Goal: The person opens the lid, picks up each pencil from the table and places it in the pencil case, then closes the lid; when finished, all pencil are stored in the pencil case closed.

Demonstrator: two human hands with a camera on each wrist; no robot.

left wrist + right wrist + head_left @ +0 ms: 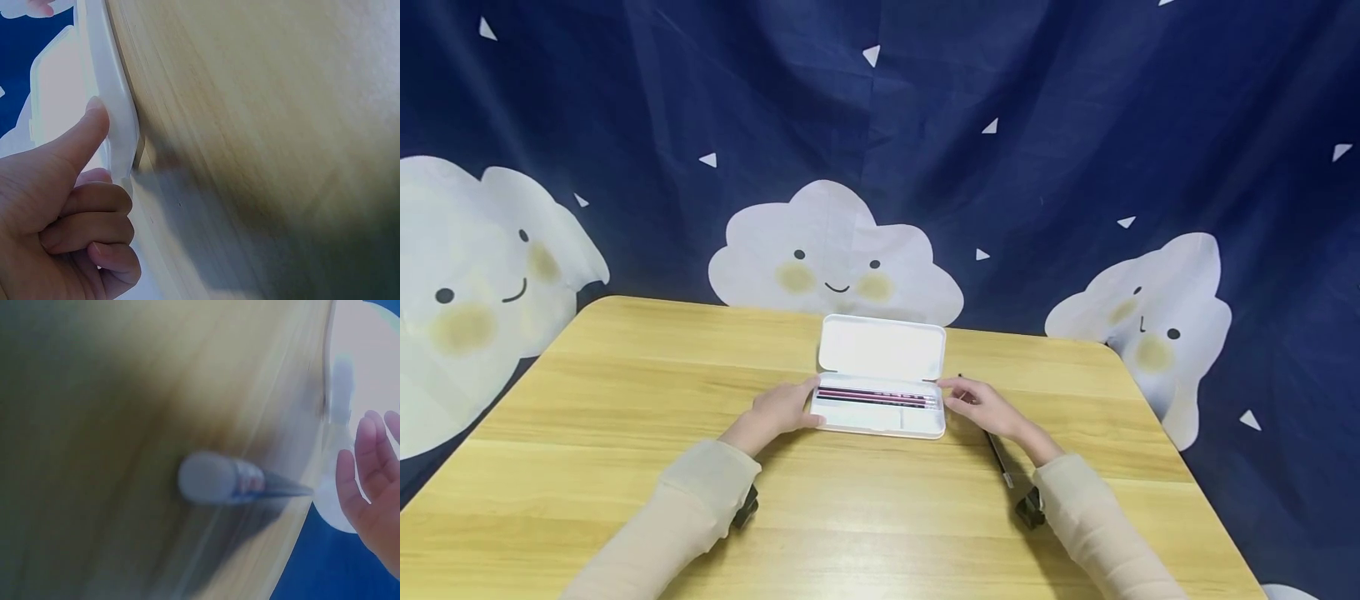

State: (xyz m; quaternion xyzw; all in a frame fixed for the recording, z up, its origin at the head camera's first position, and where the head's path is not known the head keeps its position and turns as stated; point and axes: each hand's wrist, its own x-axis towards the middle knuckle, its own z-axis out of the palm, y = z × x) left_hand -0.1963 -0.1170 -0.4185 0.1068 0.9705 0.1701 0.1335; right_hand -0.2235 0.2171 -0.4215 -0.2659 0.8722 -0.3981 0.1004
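Note:
A white pencil case (857,417) lies on the table with its lid (882,347) raised at the back. Several dark and reddish pencils (872,396) lie side by side in its rear part. My left hand (782,407) grips the case's left end; in the left wrist view the thumb presses the rim and the other fingers (94,206) are curled. By the case's right end is my right hand (988,408), fingers loosely bent and holding nothing. Beneath that wrist lies a dark pencil (997,458), its pale end looming blurred in the right wrist view.
The wooden table (865,517) has rounded far corners. Behind it hangs a dark blue curtain (775,100) printed with white clouds and small triangles. A dark wrist camera (1031,508) sits under the right sleeve, close to the loose pencil's near end.

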